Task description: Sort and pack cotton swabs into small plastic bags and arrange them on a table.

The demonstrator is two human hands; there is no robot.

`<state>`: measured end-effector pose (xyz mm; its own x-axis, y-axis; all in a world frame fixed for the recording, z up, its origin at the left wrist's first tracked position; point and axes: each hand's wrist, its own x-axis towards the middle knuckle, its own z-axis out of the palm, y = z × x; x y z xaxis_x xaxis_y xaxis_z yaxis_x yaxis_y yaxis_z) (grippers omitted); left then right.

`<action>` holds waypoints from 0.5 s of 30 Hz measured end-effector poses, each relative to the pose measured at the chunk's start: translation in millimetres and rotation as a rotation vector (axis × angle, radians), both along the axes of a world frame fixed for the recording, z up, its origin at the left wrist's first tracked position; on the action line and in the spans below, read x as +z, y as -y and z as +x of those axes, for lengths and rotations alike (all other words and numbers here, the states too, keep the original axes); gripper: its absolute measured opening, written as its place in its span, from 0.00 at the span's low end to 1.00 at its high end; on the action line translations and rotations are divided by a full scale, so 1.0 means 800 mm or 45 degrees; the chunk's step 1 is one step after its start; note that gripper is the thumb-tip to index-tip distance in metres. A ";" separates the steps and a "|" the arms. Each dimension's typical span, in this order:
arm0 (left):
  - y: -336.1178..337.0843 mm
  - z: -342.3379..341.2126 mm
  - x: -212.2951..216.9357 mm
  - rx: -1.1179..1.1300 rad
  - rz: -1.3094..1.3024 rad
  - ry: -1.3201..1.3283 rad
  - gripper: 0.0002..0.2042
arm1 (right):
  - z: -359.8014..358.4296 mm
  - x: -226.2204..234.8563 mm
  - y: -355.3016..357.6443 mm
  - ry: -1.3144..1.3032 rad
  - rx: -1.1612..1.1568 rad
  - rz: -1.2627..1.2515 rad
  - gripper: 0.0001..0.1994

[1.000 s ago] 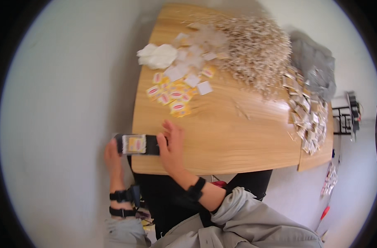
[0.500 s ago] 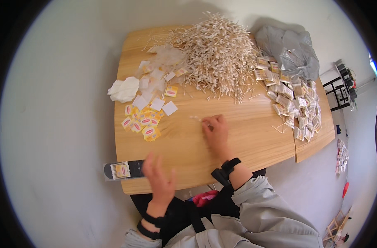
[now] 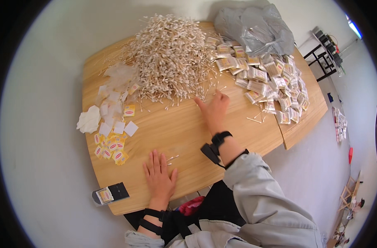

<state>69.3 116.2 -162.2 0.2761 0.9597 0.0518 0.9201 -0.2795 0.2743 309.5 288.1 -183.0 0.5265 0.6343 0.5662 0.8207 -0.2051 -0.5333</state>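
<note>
Reaching forward, the right hand point(image 3: 213, 108) lies at the near edge of the cotton swab heap point(image 3: 172, 58), fingers spread, gripping nothing visible, though the fisheye blurs this. Swabs lie ahead and left; the left hand point(image 3: 158, 177) rests flat and open on the desk point(image 3: 188, 132), well apart.

Counts on the wooden table point(image 3: 184, 136)
One cotton swab heap point(image 3: 172, 58), one grey plastic bag point(image 3: 254, 29), one white tissue wad point(image 3: 88, 121), two loose swabs point(image 3: 172, 158) near its front edge
</note>
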 end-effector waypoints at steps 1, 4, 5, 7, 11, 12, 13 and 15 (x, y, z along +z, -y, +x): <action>0.001 0.000 0.001 -0.010 0.001 -0.004 0.35 | -0.003 0.001 -0.005 -0.004 -0.010 0.001 0.23; 0.000 0.002 0.002 -0.009 0.006 0.030 0.35 | -0.005 -0.002 -0.012 -0.155 0.170 -0.244 0.16; -0.001 0.004 0.002 -0.015 0.006 0.037 0.34 | -0.003 -0.009 -0.009 -0.246 0.179 -0.180 0.13; 0.005 0.002 0.002 0.002 -0.013 0.039 0.34 | -0.011 -0.013 0.005 -0.343 0.207 -0.137 0.10; 0.003 0.001 0.004 0.008 -0.005 0.039 0.33 | -0.022 -0.016 0.051 -0.394 0.258 -0.137 0.07; 0.001 0.000 0.006 0.007 -0.008 0.041 0.33 | -0.027 -0.015 0.062 -0.408 0.286 -0.122 0.07; 0.000 -0.002 0.006 0.019 -0.018 0.041 0.33 | -0.034 -0.014 0.075 -0.409 0.296 -0.134 0.07; 0.001 -0.003 0.002 0.010 0.013 0.064 0.33 | -0.048 -0.010 0.101 -0.334 0.404 -0.137 0.08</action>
